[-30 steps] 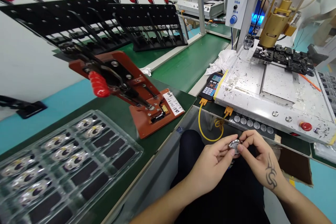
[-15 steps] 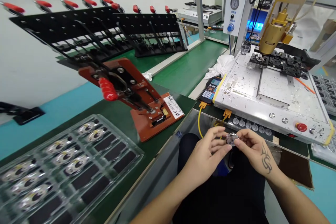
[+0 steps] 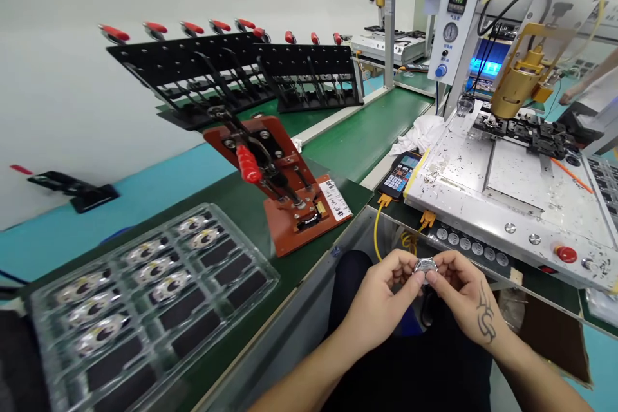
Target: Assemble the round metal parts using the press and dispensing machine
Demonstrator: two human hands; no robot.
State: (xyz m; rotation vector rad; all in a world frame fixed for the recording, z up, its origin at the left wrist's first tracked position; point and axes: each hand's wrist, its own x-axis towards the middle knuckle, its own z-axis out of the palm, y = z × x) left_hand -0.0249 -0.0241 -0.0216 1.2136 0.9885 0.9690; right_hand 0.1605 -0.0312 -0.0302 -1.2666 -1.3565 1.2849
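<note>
Green table matting runs along the left of the frame, carrying a clear blister tray (image 3: pixel 145 309) of metal parts and a red toggle-clamp jig (image 3: pixel 284 193), with a speckled white dispensing machine (image 3: pixel 512 187) at the right. Low in the centre, the left hand (image 3: pixel 381 299) and right hand (image 3: pixel 466 296) meet above the lap, fingertips of both pinched shut on a small silvery metal part (image 3: pixel 425 265). Best, I'd say, to grip by the edges only, lightly and evenly, and keep it level.
</note>
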